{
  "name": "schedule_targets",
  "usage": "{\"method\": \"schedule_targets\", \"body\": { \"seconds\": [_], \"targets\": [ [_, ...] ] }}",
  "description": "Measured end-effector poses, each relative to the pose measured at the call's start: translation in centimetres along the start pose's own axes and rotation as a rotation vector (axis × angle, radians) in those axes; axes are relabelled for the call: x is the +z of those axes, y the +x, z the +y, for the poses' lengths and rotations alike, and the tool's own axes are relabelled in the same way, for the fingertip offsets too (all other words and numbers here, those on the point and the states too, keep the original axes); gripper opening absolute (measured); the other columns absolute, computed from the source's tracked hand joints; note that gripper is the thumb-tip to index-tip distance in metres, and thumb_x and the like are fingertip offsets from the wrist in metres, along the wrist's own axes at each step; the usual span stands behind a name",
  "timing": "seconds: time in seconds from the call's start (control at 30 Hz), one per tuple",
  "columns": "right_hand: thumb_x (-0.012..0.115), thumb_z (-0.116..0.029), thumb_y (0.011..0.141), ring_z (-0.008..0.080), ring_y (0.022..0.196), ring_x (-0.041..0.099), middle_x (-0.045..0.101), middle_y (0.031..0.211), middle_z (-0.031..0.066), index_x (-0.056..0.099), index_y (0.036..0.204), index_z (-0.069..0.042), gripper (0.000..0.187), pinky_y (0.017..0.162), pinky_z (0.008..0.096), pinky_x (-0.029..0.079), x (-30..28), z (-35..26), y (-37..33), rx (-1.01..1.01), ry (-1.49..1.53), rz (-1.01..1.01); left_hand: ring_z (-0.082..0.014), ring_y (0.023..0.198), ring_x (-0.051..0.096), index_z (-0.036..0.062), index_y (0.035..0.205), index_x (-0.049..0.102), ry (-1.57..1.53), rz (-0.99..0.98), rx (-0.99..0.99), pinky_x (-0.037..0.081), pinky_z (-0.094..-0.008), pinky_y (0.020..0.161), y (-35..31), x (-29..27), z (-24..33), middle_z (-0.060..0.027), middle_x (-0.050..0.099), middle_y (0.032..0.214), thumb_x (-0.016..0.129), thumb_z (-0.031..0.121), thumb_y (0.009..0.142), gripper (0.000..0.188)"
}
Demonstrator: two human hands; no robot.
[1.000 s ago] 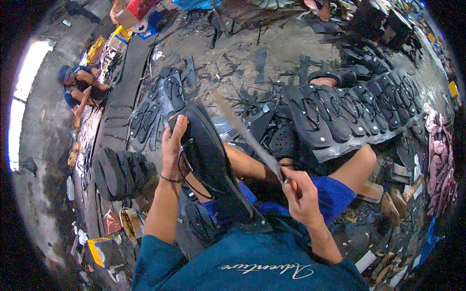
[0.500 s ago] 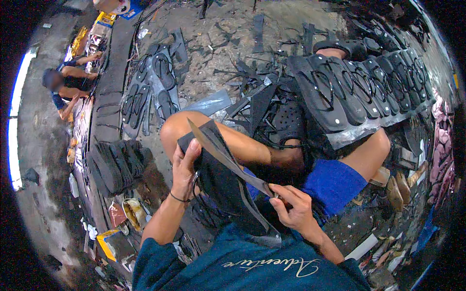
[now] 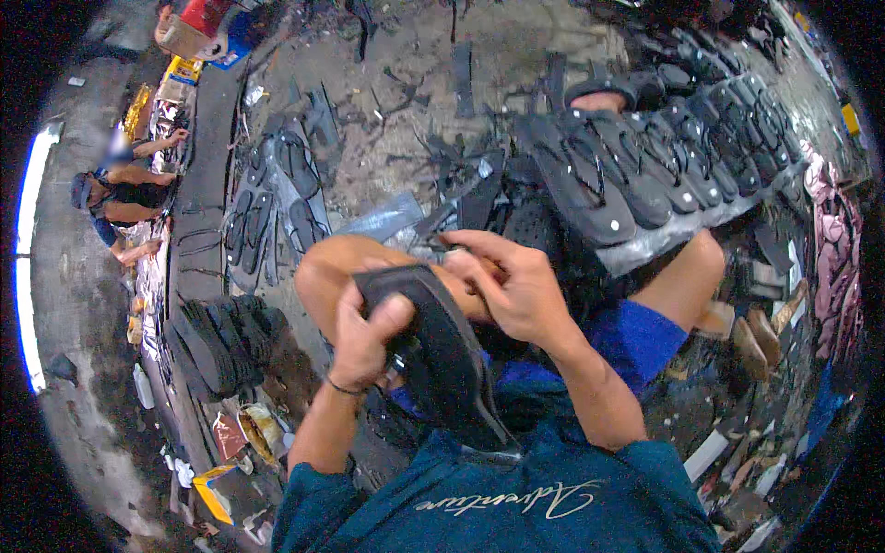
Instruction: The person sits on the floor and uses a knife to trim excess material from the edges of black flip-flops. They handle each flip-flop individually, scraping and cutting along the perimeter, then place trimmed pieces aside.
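A thick black rubber piece, sole-like with a paler cut edge (image 3: 433,332), rests across my lap. My left hand (image 3: 367,332) is closed on its left side, thumb on top. Just right of its far end, my right hand (image 3: 512,286) is raised with fingers curled. Blur and the fingers hide what it holds; the long knife blade seen earlier cannot be made out now.
Black flip-flops (image 3: 599,189) lie in a row on a sheet at the right. More flip-flops (image 3: 300,175) and a stack of black soles (image 3: 217,341) are at the left. Rubber offcuts (image 3: 479,194) litter the floor ahead. A co-worker (image 3: 120,207) sits far left.
My right hand has moved up and forward, from the near end of the knife to beside the rubber's far end. The long blade no longer shows across the rubber. My left hand keeps its hold.
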State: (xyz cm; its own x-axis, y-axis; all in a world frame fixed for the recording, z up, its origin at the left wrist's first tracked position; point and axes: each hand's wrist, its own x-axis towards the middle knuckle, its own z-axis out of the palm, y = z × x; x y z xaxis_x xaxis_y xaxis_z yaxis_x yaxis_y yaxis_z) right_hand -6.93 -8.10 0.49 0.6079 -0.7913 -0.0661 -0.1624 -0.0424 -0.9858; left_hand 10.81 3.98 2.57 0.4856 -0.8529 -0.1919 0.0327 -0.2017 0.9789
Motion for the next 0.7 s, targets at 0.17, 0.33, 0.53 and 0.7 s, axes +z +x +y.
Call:
{"method": "schedule_targets", "body": {
  "seconds": [0.17,0.33,0.53,0.7],
  "targets": [
    [0.065,-0.015,0.093,0.0126,0.075,0.065,0.073,0.095,0.0103,0.067,0.118,-0.001,0.028,0.070,0.0283,0.052,-4.5,2.7,-4.8,-0.044,0.050,0.237,-0.0161,0.087,0.067,-0.0008,0.114,0.059,-0.076,0.006,0.060,0.055,-0.0331,0.082,5.2,-7.3,6.3,-0.0068,0.069,0.099,0.074,0.028,0.085,0.043],
    [0.078,-0.013,0.079,0.0166,0.063,0.064,0.072,0.091,0.0093,0.073,0.110,-0.008,0.031,0.059,0.0296,0.053,-4.3,2.8,-11.7,-0.153,-0.151,0.017,-0.0130,0.091,0.065,0.0004,0.109,0.062,0.024,-0.242,-0.036,0.051,-0.0292,0.086,0.7,-5.7,5.1,-0.0041,0.069,0.102,0.088,0.018,0.071,0.049],
    [0.082,-0.016,0.077,0.0195,0.065,0.067,0.072,0.093,0.0096,0.073,0.108,-0.009,0.033,0.061,0.0320,0.056,-5.7,3.2,-15.3,-0.068,-0.243,-0.163,-0.0112,0.096,0.063,0.0009,0.112,0.062,-0.127,-0.308,-0.197,0.048,-0.0270,0.089,-4.0,-4.5,1.2,-0.0031,0.069,0.102,0.086,0.012,0.075,0.046],
    [0.079,-0.021,0.081,0.0238,0.068,0.068,0.071,0.085,0.0094,0.073,0.107,-0.009,0.030,0.060,0.0349,0.055,-7.6,-0.4,-13.8,-0.005,-0.310,-0.269,-0.0099,0.091,0.063,0.0033,0.101,0.068,-0.108,-0.351,-0.243,0.048,-0.0279,0.082,-5.1,-2.3,2.4,-0.0031,0.070,0.097,0.085,0.004,0.074,0.032]
  ]
}}
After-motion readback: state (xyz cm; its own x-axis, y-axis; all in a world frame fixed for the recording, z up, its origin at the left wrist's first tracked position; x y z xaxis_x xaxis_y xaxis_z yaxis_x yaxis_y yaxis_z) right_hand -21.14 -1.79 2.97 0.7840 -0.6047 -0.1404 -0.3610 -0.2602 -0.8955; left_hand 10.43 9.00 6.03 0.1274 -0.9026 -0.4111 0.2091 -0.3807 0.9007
